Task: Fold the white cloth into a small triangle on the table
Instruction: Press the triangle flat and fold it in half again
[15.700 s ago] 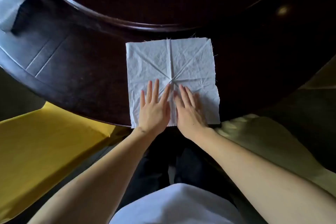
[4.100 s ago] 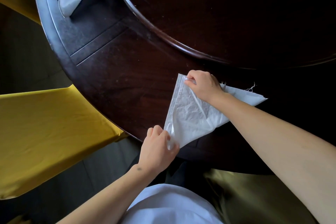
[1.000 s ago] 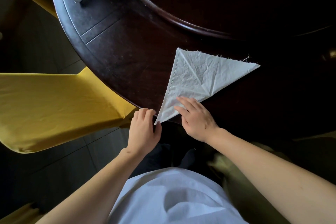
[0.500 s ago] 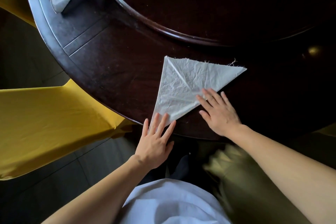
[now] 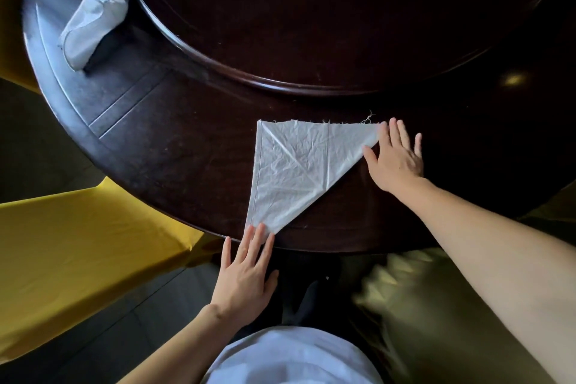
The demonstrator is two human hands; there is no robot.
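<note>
Pressing the white cloth [image 5: 296, 165] triangle flat, the left hand [image 5: 244, 274] at lower centre and right hand [image 5: 394, 157] at centre right, fingers spread and gripping nothing, should pin opposite corners before the next fold.

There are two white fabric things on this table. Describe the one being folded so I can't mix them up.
On the dark round table, look at the near edge, just below the raised inner disc. The white cloth lies flat there as a creased triangle, a hand at each of two corners. The other white fabric is a crumpled heap at far left.
</note>
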